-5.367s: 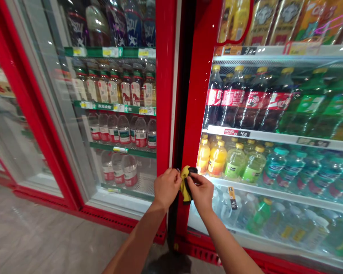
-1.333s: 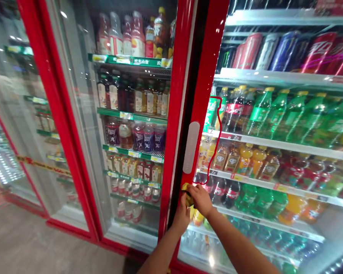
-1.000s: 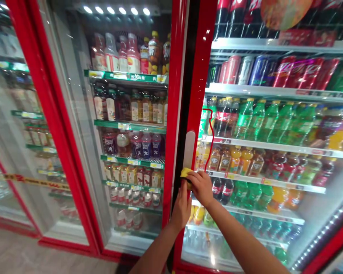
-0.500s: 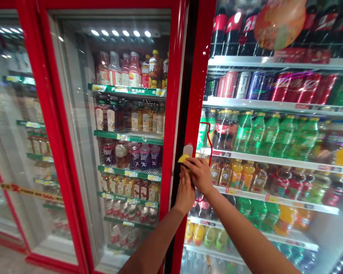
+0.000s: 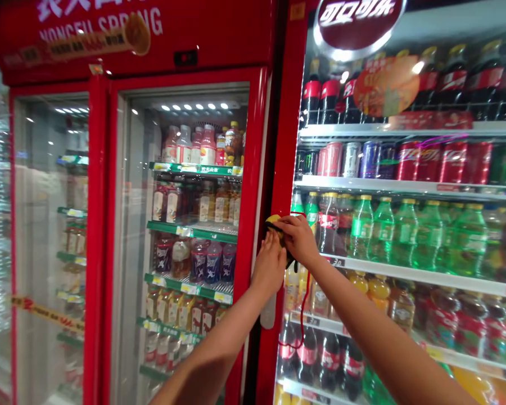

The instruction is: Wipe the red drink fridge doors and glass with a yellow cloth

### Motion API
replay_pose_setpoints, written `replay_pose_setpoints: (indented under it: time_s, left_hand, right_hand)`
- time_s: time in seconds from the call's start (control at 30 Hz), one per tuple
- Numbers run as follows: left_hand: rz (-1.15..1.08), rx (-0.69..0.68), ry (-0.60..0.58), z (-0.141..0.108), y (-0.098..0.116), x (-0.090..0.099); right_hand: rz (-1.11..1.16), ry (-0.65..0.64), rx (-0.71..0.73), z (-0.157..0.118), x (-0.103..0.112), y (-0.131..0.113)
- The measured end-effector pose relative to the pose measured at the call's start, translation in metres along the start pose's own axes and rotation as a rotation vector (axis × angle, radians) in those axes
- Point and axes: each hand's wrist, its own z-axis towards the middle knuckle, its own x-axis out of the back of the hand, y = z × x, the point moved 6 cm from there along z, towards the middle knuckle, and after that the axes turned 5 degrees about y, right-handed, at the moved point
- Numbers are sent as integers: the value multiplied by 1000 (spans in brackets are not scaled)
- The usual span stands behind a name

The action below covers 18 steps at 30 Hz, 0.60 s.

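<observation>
Both my hands meet at the red door frame [image 5: 283, 163] of the right-hand cooler, beside the dark gap between two coolers. My right hand [image 5: 298, 239] pinches a small yellow-and-black object [image 5: 274, 219] whose kind I cannot make out. Just below and to the left, my left hand [image 5: 270, 260] has its fingers together, pointing up and pressed against the same object. Some of the object is hidden by my fingers. Under my hands, a pale door handle [image 5: 268, 315] shows on the frame. A red curved line [image 5: 307, 292] runs down the glass to the right.
Shelves of bottles and cans fill the right-hand cooler, with green bottles [image 5: 361, 219] and red cans [image 5: 409, 160]. On the left stands another red cooler [image 5: 255, 169] with closed glass doors and drinks inside. A patterned strip [image 5: 48, 312] crosses its far door.
The view has tilted up, so the cooler signs show at the top. My hands and the object have moved up the frame, and the handle's lower end is now below them.
</observation>
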Motion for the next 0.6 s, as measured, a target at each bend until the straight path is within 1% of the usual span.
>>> replay_pose_setpoints:
  time_s: [0.07,0.13,0.23,0.3,0.37,0.43,0.6]
  left_hand:
    - [5,-25,-19,16,-1,2]
    - [-4,-67,-19,32,-2,4]
    - [-15,-153,-3,58,-2,10]
    - [-2,-221,16,79,-1,14]
    - [28,-277,44,103,1,19]
    - [66,-314,79,130,2,25]
    - [146,-408,176,202,10,38]
  right_hand:
    - [-50,5,56,14,4,2]
    - [-113,37,91,29,11,3]
    - [-187,124,86,55,20,8]
    - [-193,190,61,73,25,13]
    - [-174,241,46,95,28,20]
    - [-165,264,44,118,29,28]
    - [-257,331,34,181,34,46]
